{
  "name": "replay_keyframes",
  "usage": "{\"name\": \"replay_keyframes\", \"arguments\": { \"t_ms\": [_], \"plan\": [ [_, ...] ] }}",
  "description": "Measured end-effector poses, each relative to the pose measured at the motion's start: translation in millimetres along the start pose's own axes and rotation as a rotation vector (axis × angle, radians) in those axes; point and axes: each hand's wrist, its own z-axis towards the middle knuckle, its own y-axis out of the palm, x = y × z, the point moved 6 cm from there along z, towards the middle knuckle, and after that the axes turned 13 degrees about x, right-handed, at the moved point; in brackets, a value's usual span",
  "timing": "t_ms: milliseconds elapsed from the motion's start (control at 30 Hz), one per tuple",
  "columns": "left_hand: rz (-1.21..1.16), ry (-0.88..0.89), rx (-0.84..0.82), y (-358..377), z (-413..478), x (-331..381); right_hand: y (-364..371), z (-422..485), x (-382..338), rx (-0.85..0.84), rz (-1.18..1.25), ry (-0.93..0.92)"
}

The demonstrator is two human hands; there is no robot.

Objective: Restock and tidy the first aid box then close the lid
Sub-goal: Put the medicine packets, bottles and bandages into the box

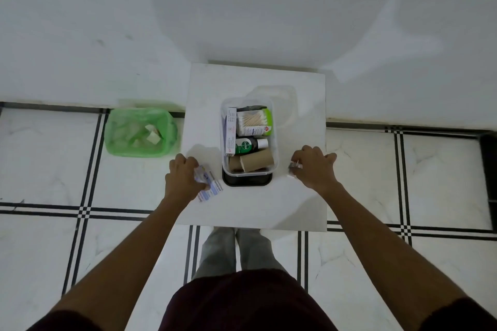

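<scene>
A clear plastic first aid box (274, 158) stands open on a small white table (209, 83). Inside lie a pack of cotton swabs (252, 121), a dark antiseptic bottle (248, 145), brown bandage rolls (254, 161) and a flat white carton (230, 129). The clear lid (285, 99) lies behind the box to the right. A black tray (247, 182) pokes out under the box's near end. My left hand (181, 177) grips a blue-and-white packet (211, 187) left of the box. My right hand (313, 166) closes on a small silvery item (293, 168) right of the box.
A bin lined with a green bag (141, 131) stands on the tiled floor left of the table, with scraps of paper inside. A white wall rises behind the table. A dark object (489, 166) sits at the far right edge. My legs are below the table's near edge.
</scene>
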Motion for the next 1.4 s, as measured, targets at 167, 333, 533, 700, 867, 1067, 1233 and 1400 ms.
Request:
{"name": "replay_keyframes", "arguments": {
  "t_ms": [167,333,533,700,867,1067,1233,1400],
  "plan": [
    [-0.109,-0.038,0.004,-2,-3,-10,-44,-3,7,0.053,0.538,0.246],
    [-0.219,-0.038,-0.019,2,-8,-11,-82,-12,1,0.024,0.85,0.457],
    [-0.152,-0.04,-0.016,11,-20,1,-101,-8,-7,0.007,0.919,0.552],
    [-0.156,-0.165,0.017,18,-25,-9,-115,-3,-21,0.061,0.977,0.55],
    [-0.246,-0.176,0.029,14,-18,-19,-104,-5,-32,0.02,1.098,0.624],
    [-0.423,-0.276,-0.085,2,-22,-34,-50,-19,-51,-0.057,1.128,0.784],
    [-0.665,-0.419,-0.265,-16,-32,-36,-38,-23,-58,0.046,0.94,0.682],
    [-0.752,-0.387,-0.391,-61,-39,-25,-45,-12,-66,0.127,0.552,0.391]
  ]
}}
